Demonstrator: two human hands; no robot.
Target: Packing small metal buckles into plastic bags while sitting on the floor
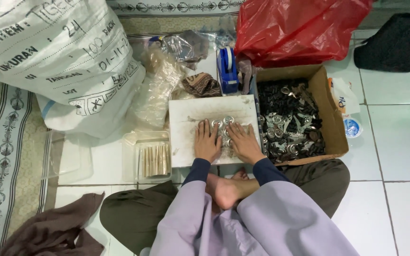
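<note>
Metal rings [224,124], small and silvery, lay in a loose heap near the right edge of a white board [186,128] that rested flat on the tiled floor [404,156] in front of the seated person. Largest of all around it was a white woven sack [58,61] at the board's far left, then a red plastic bag [295,26] beyond its far right corner. A cardboard box [330,118] of dark and silvery metal parts stood touching the board's right edge. A clear tray [150,159] of pale sticks sat against the left edge, and a blue tape dispenser [227,68] just past the far edge. The left hand [207,142] and right hand [244,142] lay palm down side by side on the heap, fingers [204,129] stretched flat and slightly spread, pressing on the rings and gripping nothing.
</note>
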